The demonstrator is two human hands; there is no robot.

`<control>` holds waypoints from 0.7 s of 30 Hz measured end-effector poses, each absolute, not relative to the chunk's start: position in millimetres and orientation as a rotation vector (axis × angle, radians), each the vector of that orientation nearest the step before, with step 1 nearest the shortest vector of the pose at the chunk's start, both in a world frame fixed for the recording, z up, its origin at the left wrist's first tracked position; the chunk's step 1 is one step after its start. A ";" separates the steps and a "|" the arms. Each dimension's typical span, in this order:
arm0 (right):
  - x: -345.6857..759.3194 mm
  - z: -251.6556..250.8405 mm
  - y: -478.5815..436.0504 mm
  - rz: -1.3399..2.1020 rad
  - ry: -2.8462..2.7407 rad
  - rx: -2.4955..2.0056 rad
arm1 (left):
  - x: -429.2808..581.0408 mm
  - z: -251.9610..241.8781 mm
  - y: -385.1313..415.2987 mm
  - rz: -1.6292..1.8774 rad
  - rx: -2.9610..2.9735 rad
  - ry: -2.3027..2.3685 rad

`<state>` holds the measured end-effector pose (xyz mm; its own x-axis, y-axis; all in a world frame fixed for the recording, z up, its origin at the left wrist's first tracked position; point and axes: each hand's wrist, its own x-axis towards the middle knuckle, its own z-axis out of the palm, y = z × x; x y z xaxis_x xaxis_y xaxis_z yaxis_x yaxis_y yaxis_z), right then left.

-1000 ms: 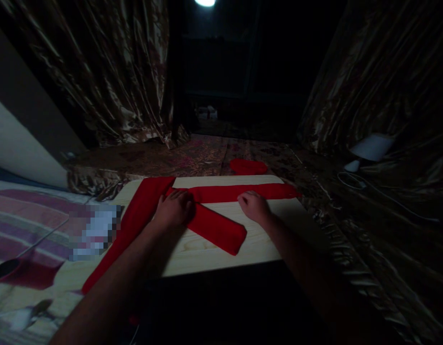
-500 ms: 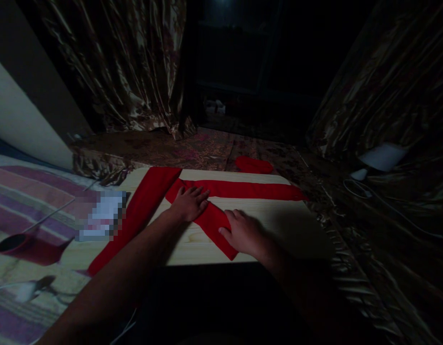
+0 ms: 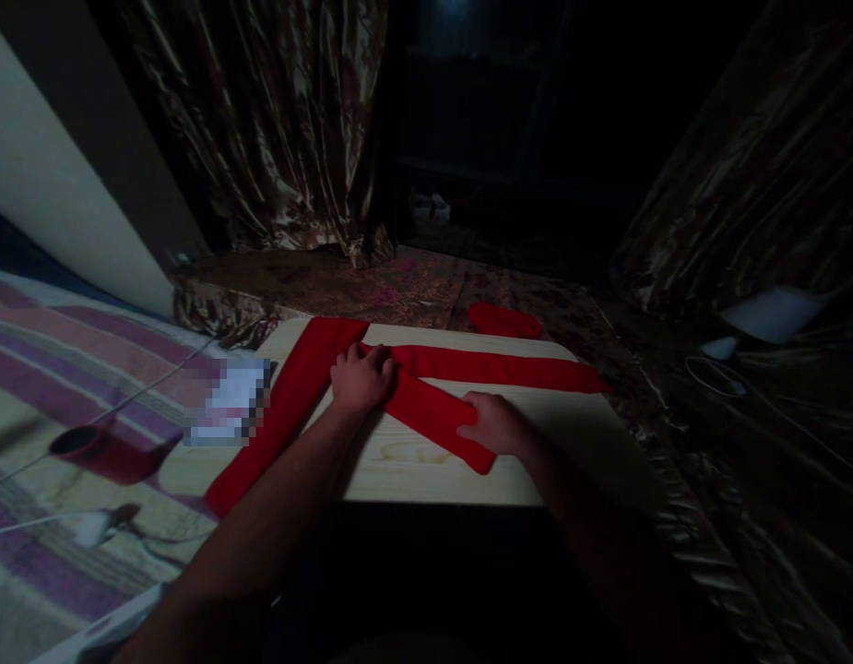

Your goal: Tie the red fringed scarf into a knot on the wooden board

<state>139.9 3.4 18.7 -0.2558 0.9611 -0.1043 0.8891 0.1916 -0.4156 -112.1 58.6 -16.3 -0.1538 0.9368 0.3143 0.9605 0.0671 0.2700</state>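
Observation:
A folded strip of red cloth (image 3: 432,412) lies slantwise on the pale wooden board (image 3: 405,461) in front of me. My left hand (image 3: 362,378) is closed on its far left end, fingers curled over the fabric. At the near right end, my right hand (image 3: 496,424) grips the edge with the thumb on top; the other fingers are partly hidden. A long red cloth strip (image 3: 288,406) runs diagonally along the board's left side. Another red strip (image 3: 509,369) stretches across behind my hands, its right end reaching the board's edge.
Past the board's far edge lies a red cloth piece (image 3: 503,320). To the left, a striped bed cover (image 3: 73,369) carries a dark red cup-like object (image 3: 114,455), a blurred-out flat item (image 3: 229,401) and a white charger (image 3: 94,527) with cables. A white lamp (image 3: 772,314) stands right.
The cloth strip between my hands has swung to a flatter angle, its near end moving right and away from me. My left fingers, flat before, are now curled. The view has shifted slightly left.

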 end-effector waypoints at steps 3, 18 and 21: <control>143.9 24.6 9.8 0.483 -2.366 -1.829 | -111.7 -14.0 59.5 -0.618 -1.992 -2.297; 102.6 79.0 -19.1 -0.334 -2.603 -1.385 | -139.9 -21.5 88.7 -0.501 -2.381 -2.142; 102.9 75.9 -17.4 -0.327 -2.659 -1.376 | -144.7 -20.9 92.0 -0.499 -2.443 -2.145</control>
